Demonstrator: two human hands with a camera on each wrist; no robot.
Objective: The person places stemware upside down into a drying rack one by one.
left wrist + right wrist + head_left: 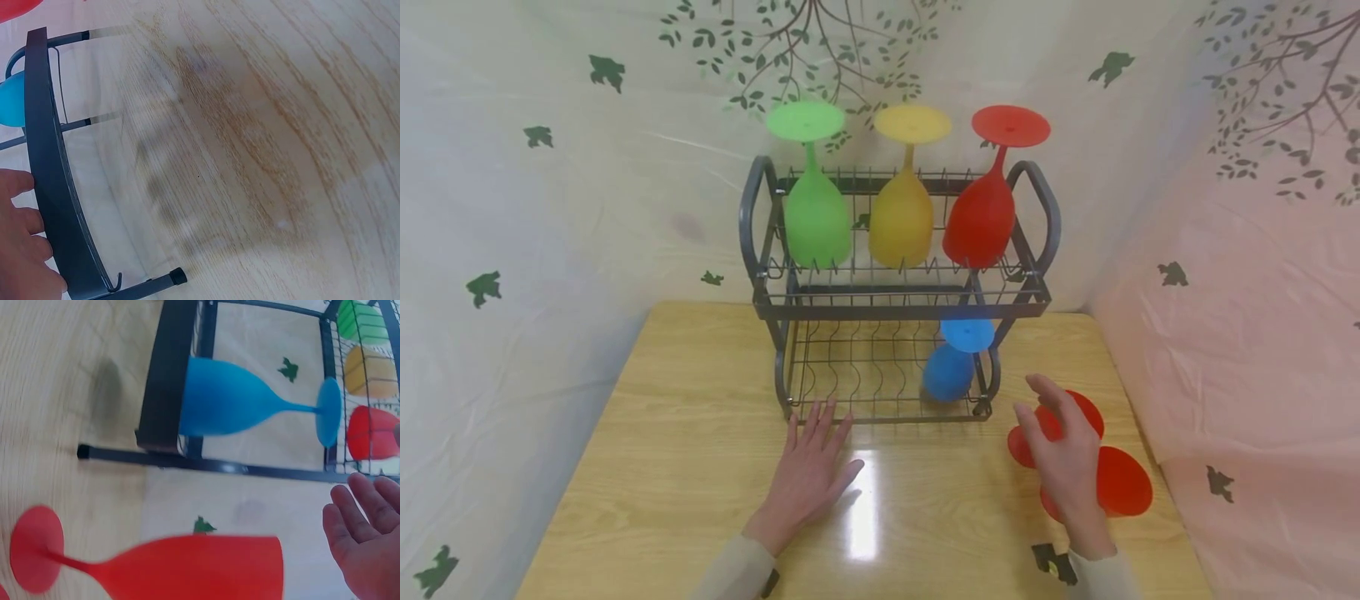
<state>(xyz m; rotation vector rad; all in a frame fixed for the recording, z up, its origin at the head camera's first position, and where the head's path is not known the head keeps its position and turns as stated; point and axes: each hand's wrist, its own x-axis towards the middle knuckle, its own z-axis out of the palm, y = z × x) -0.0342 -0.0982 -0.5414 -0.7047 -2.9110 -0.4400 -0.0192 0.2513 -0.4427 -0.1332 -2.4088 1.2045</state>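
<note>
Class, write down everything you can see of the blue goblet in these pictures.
The blue goblet is plain blue and looks like plastic, with a rounded bowl, a thin stem and a flat, round foot. It stands upside down, foot uppermost, near the right end of the lower shelf of the dark rack. The shelf's edge hides its rim in the right wrist view. No hand touches it.

From my end I can read no text, label, brand, number or sign in any of the three views: not on the goblets (901, 221), the rack (902, 312) or the desk (955, 483) (visible edges included).
</note>
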